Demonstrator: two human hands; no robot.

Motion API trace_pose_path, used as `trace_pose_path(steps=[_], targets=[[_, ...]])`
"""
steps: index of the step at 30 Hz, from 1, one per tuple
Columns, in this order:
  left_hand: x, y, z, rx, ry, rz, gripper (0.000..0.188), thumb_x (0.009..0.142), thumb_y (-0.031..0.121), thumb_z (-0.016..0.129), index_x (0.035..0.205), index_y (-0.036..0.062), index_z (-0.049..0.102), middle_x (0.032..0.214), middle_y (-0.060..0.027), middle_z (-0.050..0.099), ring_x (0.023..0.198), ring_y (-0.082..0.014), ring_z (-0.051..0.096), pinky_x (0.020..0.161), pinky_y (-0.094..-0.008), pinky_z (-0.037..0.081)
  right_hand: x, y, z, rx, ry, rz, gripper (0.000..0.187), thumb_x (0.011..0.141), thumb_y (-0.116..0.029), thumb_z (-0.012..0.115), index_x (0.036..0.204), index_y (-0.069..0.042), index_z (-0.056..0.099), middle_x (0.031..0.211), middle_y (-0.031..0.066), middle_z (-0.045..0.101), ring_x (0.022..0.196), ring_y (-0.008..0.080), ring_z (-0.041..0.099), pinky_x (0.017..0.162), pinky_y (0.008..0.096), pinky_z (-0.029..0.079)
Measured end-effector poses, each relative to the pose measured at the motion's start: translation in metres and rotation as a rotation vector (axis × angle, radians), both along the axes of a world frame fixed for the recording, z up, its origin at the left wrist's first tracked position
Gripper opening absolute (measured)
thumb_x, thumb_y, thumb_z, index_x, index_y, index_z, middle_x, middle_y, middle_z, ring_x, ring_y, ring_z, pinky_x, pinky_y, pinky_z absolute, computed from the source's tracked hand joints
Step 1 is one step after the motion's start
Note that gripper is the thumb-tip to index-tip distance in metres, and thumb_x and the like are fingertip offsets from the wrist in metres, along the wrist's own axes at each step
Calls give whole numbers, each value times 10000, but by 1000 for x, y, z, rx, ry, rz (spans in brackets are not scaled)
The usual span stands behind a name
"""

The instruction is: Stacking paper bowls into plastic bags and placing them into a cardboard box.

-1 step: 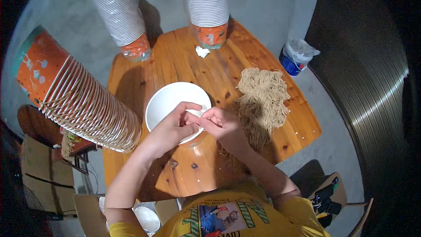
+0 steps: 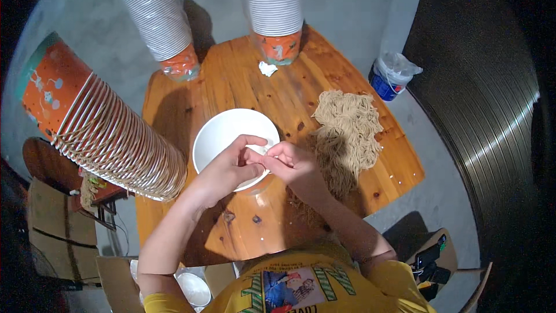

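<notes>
A white round tub (image 2: 215,133) stands on the wooden table in front of me, its white inside showing. Over its near right side my two hands meet, fingertips together. My left hand (image 2: 233,163) is curled, thumb and fingers closed towards the right hand. My right hand (image 2: 294,168) pinches with thumb and forefinger against the left fingertips. Something small and pale shows between the hands, but I cannot make out what it is. To the right lies a heap of tan cord (image 2: 347,133), part of it in shadow beside my right forearm.
At the left leans a tall stack of orange printed paper tubs (image 2: 124,133) with tan cord around the rims. Two plastic-wrapped tub stacks (image 2: 159,20) stand at the far edge. Crumpled white paper (image 2: 267,69) lies near them. A blue bucket (image 2: 385,84) is beyond the table (image 2: 243,232).
</notes>
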State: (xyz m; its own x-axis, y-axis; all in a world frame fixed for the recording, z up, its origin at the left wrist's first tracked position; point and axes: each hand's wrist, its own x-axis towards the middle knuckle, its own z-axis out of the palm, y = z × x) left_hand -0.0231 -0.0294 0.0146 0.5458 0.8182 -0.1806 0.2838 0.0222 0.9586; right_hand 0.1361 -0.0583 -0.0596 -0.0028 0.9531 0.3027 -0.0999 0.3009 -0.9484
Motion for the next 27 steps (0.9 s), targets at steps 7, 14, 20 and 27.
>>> trace_pose_path(steps=[7, 14, 20, 27], targets=[[-1, 13, -7, -181, -21, -18, 239, 857, 92, 611, 1072, 12, 545, 888, -13, 581, 798, -77, 517, 728, -219, 428, 19, -1, 28, -154, -221, 51, 68, 873, -101, 587, 851, -47, 554, 700, -22, 549, 625, 32, 482, 541, 191, 379], [1, 15, -16, -157, -31, -92, 205, 854, 151, 610, 1015, 26, 587, 862, 26, 571, 776, -50, 496, 714, -208, 419, 36, 15, 58, -161, 21, 457, 103, 883, -157, 544, 886, -61, 582, 699, 1, 588, 550, 45, 489, 467, 192, 360], [3, 13, -11, -203, -52, -123, 169, 883, 182, 603, 986, 49, 600, 825, 46, 558, 727, -41, 465, 655, -195, 383, 41, 18, 55, -307, -15, 168, 215, 900, -194, 526, 1006, -29, 613, 729, 11, 615, 506, 18, 460, 408, 166, 319], [9, 15, -13, -245, -50, -176, 131, 889, 191, 595, 925, 66, 610, 783, 55, 557, 681, -43, 437, 607, -185, 349, 45, 5, 18, -109, -124, 43, 120, 854, -174, 617, 903, -67, 640, 759, 2, 573, 575, 76, 504, 474, 213, 384]])
